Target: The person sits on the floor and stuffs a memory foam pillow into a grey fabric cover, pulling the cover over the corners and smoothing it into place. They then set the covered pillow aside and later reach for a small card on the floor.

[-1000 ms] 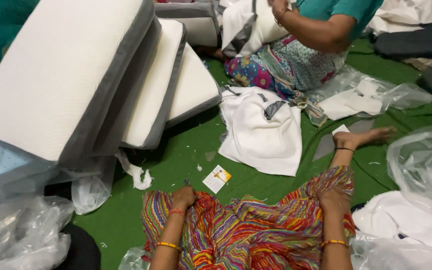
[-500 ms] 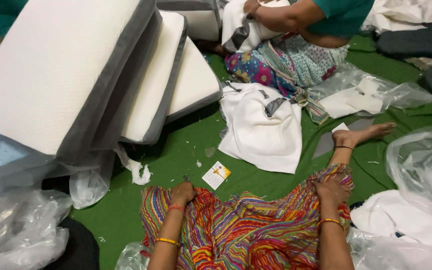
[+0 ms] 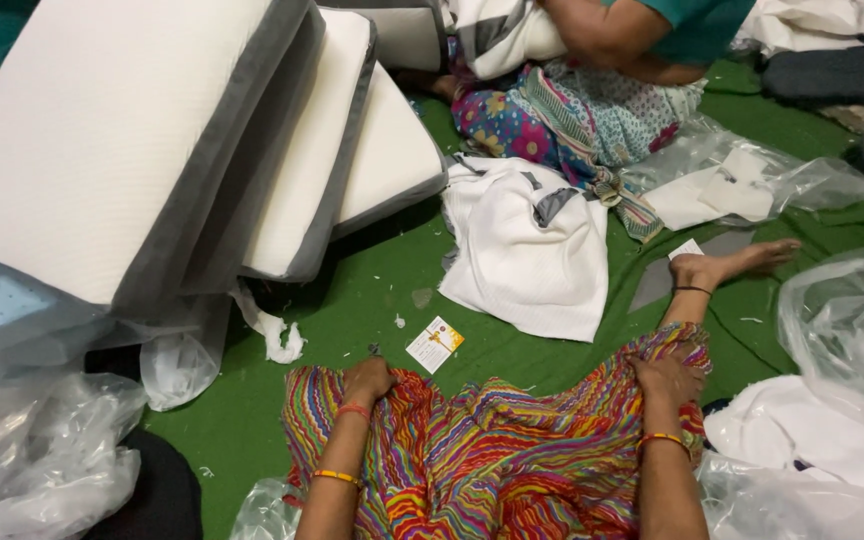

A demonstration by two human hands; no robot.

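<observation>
Green floor, littered with cloth and plastic. Left hand at 7 o'clock, fingers curled, gripping striped skirt at knee. Right hand at 5 o'clock, fingers bunched, gripping same skirt at other knee. Small card on floor just beyond left hand, not touching. White cover at centre, beyond card. 3 foam cushions lean at 10 o'clock. Clear bags at 8 o'clock. Another person's arm at 12 o'clock.

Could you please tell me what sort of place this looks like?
Probably a floor workshop for covering and bagging cushions: foam cushions stacked at left, white covers on green matting, plastic bags about.
</observation>
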